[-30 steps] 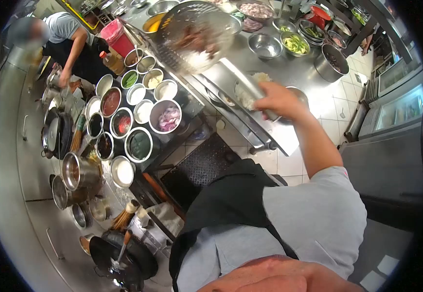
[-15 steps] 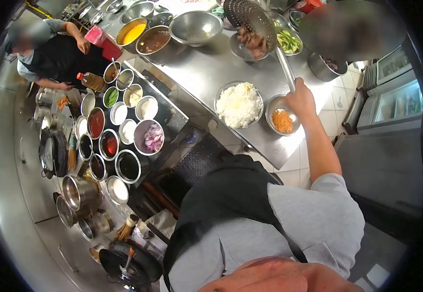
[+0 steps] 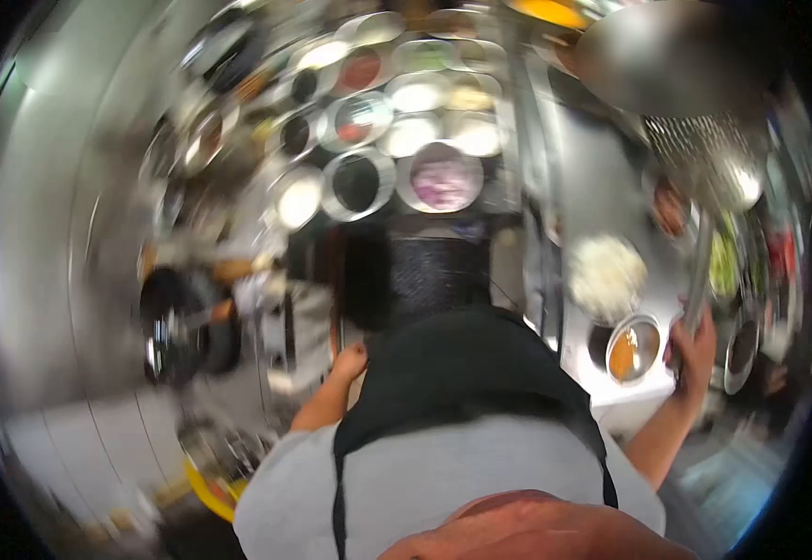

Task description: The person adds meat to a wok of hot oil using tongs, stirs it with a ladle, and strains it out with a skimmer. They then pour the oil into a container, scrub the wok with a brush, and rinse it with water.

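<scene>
Motion smears much of the view. At the right, my right hand [image 3: 693,347] is closed around the long handle of a perforated skimmer [image 3: 709,154], whose wide bowl reaches up the worktop. Beside this hand is a small metal bowl [image 3: 647,343] with chopped orange bits in it, tilted in view. A bowl of white rice [image 3: 608,277] stands just beyond. Under the skimmer's edge shows a bowl with brown meat [image 3: 671,207]. My left hand [image 3: 353,359] is low beside my apron, near the stove side; its fingers are blurred.
Ahead stands a group of metal containers with sauces, white powders and sliced purple onion [image 3: 443,180]. A dark wok [image 3: 186,322] sits at the left. The steel worktop [image 3: 588,173] runs along the right, with green vegetables [image 3: 725,257] at its far side.
My view has swung left, so the containers now lie ahead and the worktop at the right. My left hand has come into view. The skimmer stays in my right hand.
</scene>
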### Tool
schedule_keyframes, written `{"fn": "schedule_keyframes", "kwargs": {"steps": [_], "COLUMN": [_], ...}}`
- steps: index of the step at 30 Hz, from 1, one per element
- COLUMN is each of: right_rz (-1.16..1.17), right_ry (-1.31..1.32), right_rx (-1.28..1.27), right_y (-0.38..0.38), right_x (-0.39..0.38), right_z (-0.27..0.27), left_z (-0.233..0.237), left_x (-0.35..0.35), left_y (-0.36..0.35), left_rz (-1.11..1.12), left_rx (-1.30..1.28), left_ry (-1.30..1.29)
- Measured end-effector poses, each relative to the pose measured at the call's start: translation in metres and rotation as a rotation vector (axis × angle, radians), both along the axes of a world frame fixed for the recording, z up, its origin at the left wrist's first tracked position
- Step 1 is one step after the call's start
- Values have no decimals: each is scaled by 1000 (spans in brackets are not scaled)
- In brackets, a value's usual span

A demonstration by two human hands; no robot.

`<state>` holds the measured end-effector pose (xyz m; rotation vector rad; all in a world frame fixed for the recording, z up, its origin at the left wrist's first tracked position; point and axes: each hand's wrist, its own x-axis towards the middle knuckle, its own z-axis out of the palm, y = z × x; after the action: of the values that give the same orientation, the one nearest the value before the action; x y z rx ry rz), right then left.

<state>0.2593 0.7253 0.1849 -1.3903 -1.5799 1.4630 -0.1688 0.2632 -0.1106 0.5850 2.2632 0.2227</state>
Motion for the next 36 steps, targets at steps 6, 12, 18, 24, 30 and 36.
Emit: {"fn": "schedule_keyframes", "kwargs": {"steps": [6,12,18,24,30,36], "right_rz": [794,1411,1451,1352,1199,1896], "right_ry": [65,12,20,-26,-112,-762], "right_rx": [-342,-602,-694,-676,622,510], "right_y": [9,-101,-247,-308,-269,-222], "right_x": [-187,-431,-675,-771,-682,-579], "right_z": [13,-24,-130,-200,-194,-210], "left_z": [27,-33,-82,-70,46,32], "left_x": [70,169,248,229,118,68], "left_y": [-34,-167,-234,-241,-214,-183], "left_rz": [592,114,456,1813,1585,1511], "left_rx": [77,-3,-71,760,753,633], "left_ry": [-47,168,82,-237,123,78]}}
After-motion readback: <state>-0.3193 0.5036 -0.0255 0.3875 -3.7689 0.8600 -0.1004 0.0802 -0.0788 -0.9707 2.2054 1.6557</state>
